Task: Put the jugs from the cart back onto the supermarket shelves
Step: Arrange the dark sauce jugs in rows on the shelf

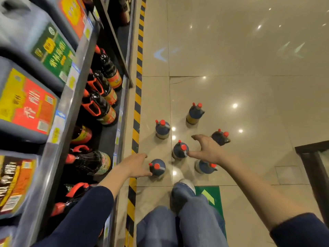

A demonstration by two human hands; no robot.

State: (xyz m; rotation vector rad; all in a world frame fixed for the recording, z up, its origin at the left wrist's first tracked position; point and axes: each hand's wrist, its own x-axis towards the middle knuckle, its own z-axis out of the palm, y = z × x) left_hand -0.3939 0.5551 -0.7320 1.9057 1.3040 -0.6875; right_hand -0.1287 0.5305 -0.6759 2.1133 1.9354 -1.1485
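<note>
**Pickup step, nothing gripped yet**

Left hand [137, 164] is spread, just beside the nearest jug [157, 169]. Right hand [208, 150] is spread over the middle jug [179, 150]. Other jugs [162, 130] stand on the floor [249, 90]. Next, probably: close fingers, lift to shelf [124, 97].

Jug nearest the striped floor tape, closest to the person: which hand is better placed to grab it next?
Left, probably. The left hand reaches open right beside that jug, on the side of the shelves. The right hand is spread over the middle jug, farther away.
</note>
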